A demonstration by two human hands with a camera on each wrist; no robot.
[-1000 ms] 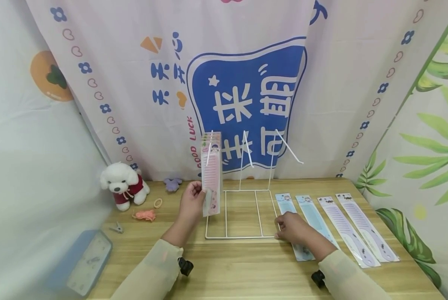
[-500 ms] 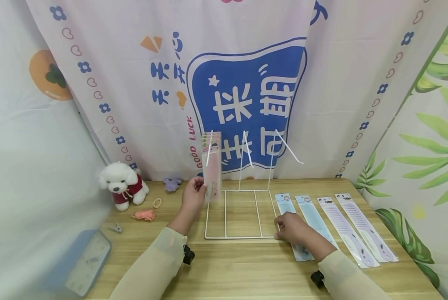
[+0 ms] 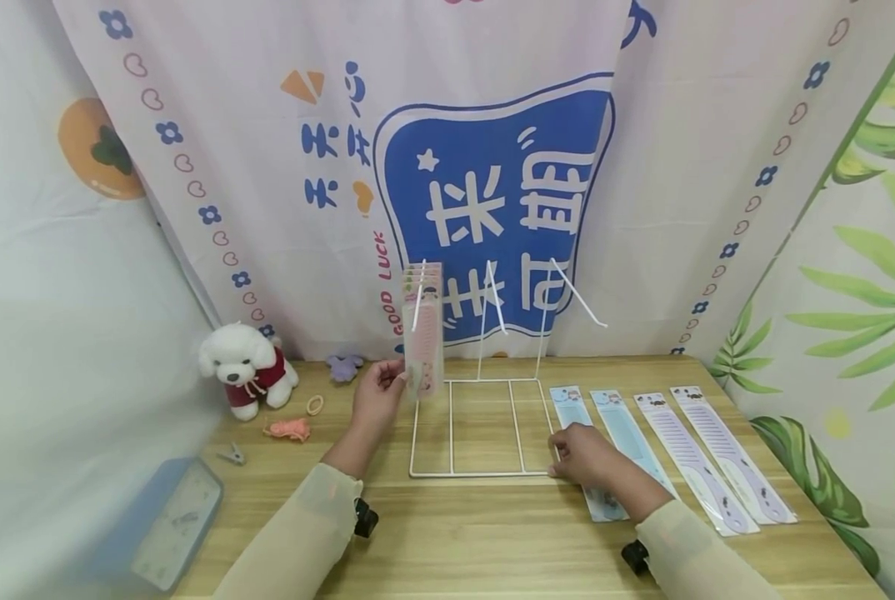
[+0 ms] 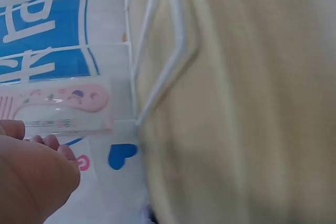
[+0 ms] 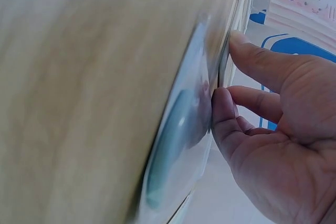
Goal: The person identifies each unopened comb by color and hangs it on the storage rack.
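Note:
My left hand (image 3: 378,396) is at the left edge of the packaged pink combs (image 3: 423,350), its thumb and fingers loosely bent and parted. Several of these packs hang one behind another on the left prong of a white wire rack (image 3: 481,475). In the left wrist view, the thumb overlaps the lower edge of a pink comb pack (image 4: 68,103), with the fingertips just beyond it. My right hand (image 3: 586,454) pinches the rack's front right corner between thumb and fingers. Under that hand lies a packaged blue comb (image 5: 173,140), partly hidden in the head view.
Another packaged blue comb (image 3: 627,429) and two packaged purple combs (image 3: 691,458) lie on the right. The rack's middle prong (image 3: 496,300) and right prong (image 3: 578,293) are bare. At left are a plush dog (image 3: 245,367), orange yarn (image 3: 290,429) and a blue-rimmed box (image 3: 177,525).
My left hand had hold of the front pink comb pack, which swung back against the others. The hand has since drawn slightly left. My right hand stays at the rack's corner.

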